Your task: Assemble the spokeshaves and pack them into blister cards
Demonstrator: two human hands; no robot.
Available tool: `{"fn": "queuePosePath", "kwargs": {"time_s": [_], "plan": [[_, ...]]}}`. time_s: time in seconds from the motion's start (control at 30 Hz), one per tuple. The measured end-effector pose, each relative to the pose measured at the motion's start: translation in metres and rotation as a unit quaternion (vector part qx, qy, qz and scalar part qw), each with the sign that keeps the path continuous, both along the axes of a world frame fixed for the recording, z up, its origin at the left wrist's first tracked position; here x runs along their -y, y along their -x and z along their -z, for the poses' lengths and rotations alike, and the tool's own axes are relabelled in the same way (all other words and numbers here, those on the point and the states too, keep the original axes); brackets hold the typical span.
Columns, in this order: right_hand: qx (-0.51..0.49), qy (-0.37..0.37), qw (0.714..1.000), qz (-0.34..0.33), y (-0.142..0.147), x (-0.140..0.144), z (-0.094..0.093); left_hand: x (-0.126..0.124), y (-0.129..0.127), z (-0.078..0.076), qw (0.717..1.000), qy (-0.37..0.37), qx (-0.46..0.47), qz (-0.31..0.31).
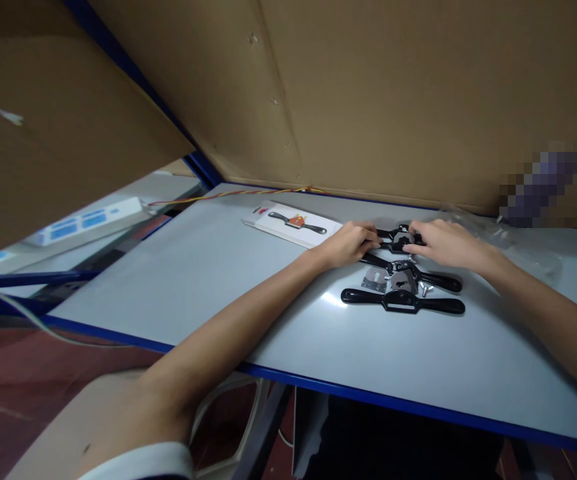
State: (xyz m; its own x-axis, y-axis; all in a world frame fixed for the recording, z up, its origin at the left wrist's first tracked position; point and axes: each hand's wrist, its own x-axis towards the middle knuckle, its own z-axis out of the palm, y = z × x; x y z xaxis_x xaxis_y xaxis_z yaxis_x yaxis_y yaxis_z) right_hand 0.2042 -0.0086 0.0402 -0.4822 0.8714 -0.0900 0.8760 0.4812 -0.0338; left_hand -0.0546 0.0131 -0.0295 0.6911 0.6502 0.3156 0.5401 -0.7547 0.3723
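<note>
Three black spokeshaves (402,301), two hands (351,243)

From my remote seat I saw a pale grey table (178,280) with a blue edge. A printed card (291,223) showing a tool lay flat near its far side. Behind it stood brown cardboard panels (393,93), with a twisted red and yellow wire (248,193) running along their foot. Crumpled clear plastic wrap (523,247) sat at the far right. A white power strip (91,219) rested on a neighbouring surface to the left.
</note>
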Motion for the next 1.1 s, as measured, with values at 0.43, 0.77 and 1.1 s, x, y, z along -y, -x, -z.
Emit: {"fn": "queuePosePath", "kwargs": {"time_s": [0.43,0.77,1.1], "plan": [[-0.158,0.04,0.986,-0.028,-0.022,-0.009,-0.029,0.006,0.001,-0.011,0.998,-0.007,-0.053,-0.032],[-0.089,0.024,0.993,-0.074,-0.001,-0.035,0.005,0.012,-0.007,-0.009,0.999,-0.011,-0.048,-0.016],[0.07,0.03,0.994,-0.084,0.028,-0.049,-0.008,0.013,-0.008,-0.008,0.998,-0.021,-0.061,0.0]]}}
